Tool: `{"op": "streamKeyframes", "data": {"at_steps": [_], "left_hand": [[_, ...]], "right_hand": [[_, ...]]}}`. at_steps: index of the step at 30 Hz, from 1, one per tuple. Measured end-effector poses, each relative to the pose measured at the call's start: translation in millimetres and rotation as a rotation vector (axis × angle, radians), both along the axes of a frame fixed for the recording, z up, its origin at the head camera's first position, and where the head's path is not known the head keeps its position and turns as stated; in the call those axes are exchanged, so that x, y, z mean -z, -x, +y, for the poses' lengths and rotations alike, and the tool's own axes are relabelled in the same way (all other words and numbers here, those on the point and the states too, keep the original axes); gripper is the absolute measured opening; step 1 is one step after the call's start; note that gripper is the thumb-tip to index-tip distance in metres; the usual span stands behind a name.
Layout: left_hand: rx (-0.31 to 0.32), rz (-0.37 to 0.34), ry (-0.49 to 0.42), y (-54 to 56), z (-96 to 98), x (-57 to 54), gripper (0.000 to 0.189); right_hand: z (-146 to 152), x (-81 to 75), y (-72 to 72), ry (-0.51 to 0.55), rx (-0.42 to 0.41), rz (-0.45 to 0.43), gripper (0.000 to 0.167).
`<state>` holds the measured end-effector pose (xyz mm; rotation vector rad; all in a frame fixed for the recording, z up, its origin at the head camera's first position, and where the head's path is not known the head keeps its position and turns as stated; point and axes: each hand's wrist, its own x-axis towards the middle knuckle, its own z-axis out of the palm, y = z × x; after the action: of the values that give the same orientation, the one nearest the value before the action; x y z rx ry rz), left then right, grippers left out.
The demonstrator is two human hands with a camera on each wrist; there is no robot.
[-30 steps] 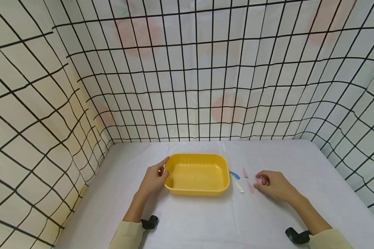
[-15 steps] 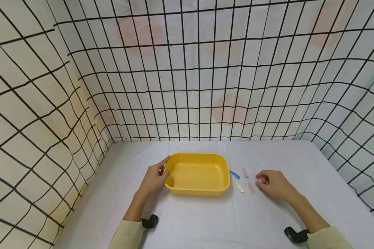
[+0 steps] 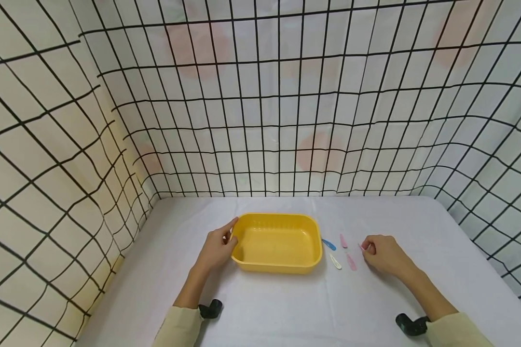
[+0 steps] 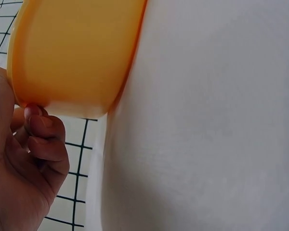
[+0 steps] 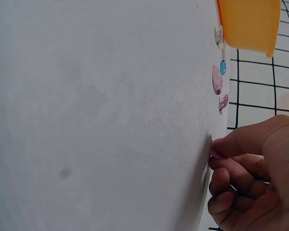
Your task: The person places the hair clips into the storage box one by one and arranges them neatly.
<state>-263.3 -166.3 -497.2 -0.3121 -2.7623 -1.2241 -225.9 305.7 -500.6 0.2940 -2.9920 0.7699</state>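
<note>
My left hand grips the left end of a yellow plastic basin, its thumb over the rim and its fingers against the outer wall. The basin stands flat with nothing in it. To its right lie several snap hair clips: a blue one, a white one, and two pink ones, the upper pink clip and the lower pink clip. Right of these, my right hand pinches another pink hair clip at the cloth between thumb and fingertips, which cover most of it.
A white cloth covers the table. Black wire grid panels backed with pale cloth rise behind and on both sides. A black wrist-worn device sits on the left forearm, another black device on the right.
My right hand has closed its thumb and fingers on the pink hair clip and shifted slightly right, away from the other clips. My left hand and the basin look unmoved.
</note>
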Motion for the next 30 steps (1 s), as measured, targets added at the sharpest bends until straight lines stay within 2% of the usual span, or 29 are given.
{"op": "streamKeyframes", "data": {"at_steps": [7, 15, 22, 30], "left_hand": [[-0.003, 0.014, -0.021, -0.5, 1.5, 0.3, 0.059], [-0.025, 0.030, -0.053, -0.6, 5.8, 0.3, 0.059], [-0.067, 0.022, -0.090, -0.4, 7.6, 3.8, 0.058], [-0.083, 0.002, -0.166, -1.3, 8.6, 3.5, 0.052]], "right_hand": [[1.3, -2.5, 3.6, 0.006, 0.022, -0.018, 0.011], [2.8, -1.6, 7.9, 0.042, 0.059, 0.028, 0.014], [-6.1, -15.1, 12.1, 0.135, 0.057, 0.028, 0.019], [-28.5, -31.7, 18.8, 0.231, 0.056, -0.023, 0.024]]}}
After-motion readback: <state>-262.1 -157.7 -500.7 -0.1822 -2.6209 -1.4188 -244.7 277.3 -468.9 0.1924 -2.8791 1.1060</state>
